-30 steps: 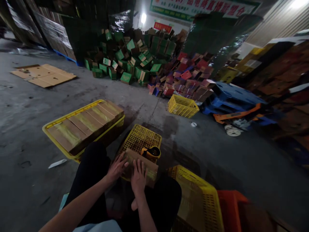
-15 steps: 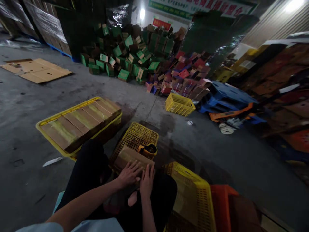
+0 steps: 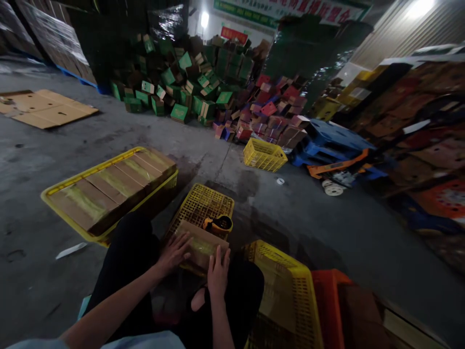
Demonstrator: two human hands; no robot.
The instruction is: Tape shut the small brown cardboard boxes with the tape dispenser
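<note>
A small brown cardboard box (image 3: 199, 242) lies on an upturned yellow crate (image 3: 199, 206) between my knees. My left hand (image 3: 174, 252) rests flat on the box's left part with fingers spread. My right hand (image 3: 218, 271) presses its near right edge, fingers stretched out together. A yellow and black tape dispenser (image 3: 218, 224) sits on the crate just beyond the box.
A yellow tray (image 3: 65, 186) packed with several taped brown boxes stands to the left. A yellow crate (image 3: 286, 291) and an orange crate (image 3: 334, 300) are at my right. Piles of green and red cartons (image 3: 203, 87), another yellow crate (image 3: 264, 155) and a blue pallet (image 3: 334, 140) lie farther off.
My left hand slid left across the box top. The right hand stayed on the near right edge. The view drifted a little to the right.
</note>
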